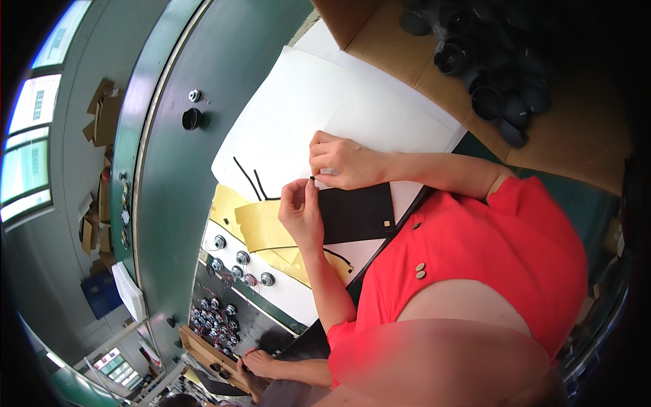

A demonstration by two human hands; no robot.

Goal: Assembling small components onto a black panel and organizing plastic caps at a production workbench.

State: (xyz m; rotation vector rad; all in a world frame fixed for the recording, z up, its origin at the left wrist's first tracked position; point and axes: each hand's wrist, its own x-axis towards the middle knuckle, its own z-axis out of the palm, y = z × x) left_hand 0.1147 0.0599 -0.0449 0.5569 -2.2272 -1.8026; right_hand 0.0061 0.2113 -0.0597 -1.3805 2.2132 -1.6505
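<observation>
Left hand (302, 216), right hand (351, 163): fingers closed to pinch, both on tiny black piece (312, 178), over white sheet (278, 112). Black sheet (356, 216) at near edge of worktop (173, 197).

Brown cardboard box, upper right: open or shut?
Open: dark, round, plastic-looking cups show inside the brown cardboard box, uncovered by flaps.

Brown cardboard boxes (106, 121) beside bright windows (32, 102), far left.
</observation>
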